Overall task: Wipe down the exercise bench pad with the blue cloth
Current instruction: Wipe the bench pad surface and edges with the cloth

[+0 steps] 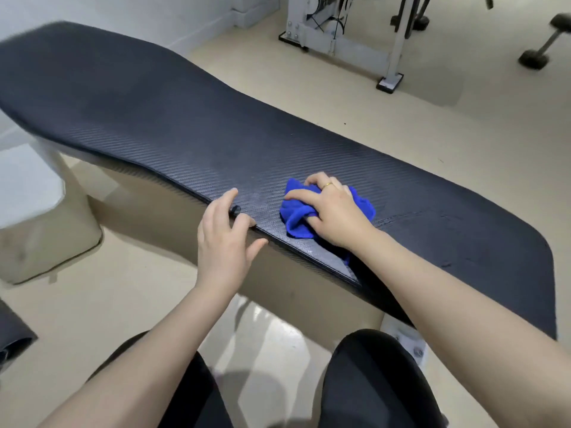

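While the dark, ribbed bench pad (191, 125) is stretching across the scene from the far left to the near right, its widest and blurriest end is sitting at the far left, beside a pale wall. Below that end, near the left edge, a beige cushioned block (46, 242) is resting on the cream floor (401, 125). Moving right, the left hand (225, 239) is lying at the near edge of the pad, fingers spread and open, the fingertips touching the pad's rim and gripping nothing; a small dark object is showing just beside its index finger, too small to identify. Just right of it, the blue cloth (296, 217) is lying bunched on the pad's top surface, close to the near edge and roughly midway along the pad's length. The right hand (333, 211) is pressing down on top of the cloth, its fingers curled over the folds and holding the fabric against the pad, with a gold ring (327, 185) showing on one finger. Right of the cloth, faint smeared marks are showing on the pad's surface toward the rounded near-right end. Both bare forearms are reaching in from the near edge, above two knees in black clothing. Far off, beyond the pad, the white metal frame of an exercise machine (340, 35) is standing on the floor, and at the far right a dark dumbbell (547, 41) is lying on the floor, well apart from the bench.
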A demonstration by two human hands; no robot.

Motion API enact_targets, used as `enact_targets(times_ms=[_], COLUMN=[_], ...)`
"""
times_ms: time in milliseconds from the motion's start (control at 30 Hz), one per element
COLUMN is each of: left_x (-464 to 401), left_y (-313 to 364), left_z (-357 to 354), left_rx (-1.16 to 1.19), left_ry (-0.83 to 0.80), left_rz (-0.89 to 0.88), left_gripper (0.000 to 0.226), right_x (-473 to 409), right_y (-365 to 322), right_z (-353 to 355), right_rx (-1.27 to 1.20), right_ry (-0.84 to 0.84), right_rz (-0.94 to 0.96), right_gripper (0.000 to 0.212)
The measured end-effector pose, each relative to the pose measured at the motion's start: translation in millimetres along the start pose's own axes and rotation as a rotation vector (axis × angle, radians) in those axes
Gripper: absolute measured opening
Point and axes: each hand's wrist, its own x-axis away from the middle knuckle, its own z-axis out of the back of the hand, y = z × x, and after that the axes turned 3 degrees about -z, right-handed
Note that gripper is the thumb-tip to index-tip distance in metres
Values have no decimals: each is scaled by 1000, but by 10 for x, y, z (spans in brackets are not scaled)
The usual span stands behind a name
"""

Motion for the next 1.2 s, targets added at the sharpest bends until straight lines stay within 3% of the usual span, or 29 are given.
enact_targets(times_ms=[67,200,300,433,500,567,667,800,900,1033,1200], left_x=[132,119,75,45,38,13,-59,-249,-345,-489,-527], left_y=[211,432,521,596,723,949,1132,1272,1451,1552,1604], left_z=[9,105,186,266,189,80,-74,-124,-196,-333,-368], left_rx=[120,745,1037,1402,1338,1219,1209,1205,1036,675,486], left_ry=[25,18,26,215,170,36,23,174,264,325,254], left_rz=[218,748,939,1112,1145,1164,1200,1250,1275,1344,1358], left_gripper=[36,63,69,53,54,71,97,88,73,72,82], right_x=[-180,-380,-439,-72,208,360,222,-210,68,642,-65], right_y=[-42,-255,-394,-338,-158,42,180,261,382,693,1123], right_z=[-51,-187,-211,-130,-36,37,42,68,103,217,286], right_rx=[17,63,52,-14,-59,-75,-112,-51,-42,-106,11], right_ry=[69,81,40,-91,-165,-241,-230,-35,-21,-117,103], right_rz=[-87,18,162,414,532,605,528,185,198,319,-28], right_gripper=[42,41,42,41,39,41,47,46,48,50,44])
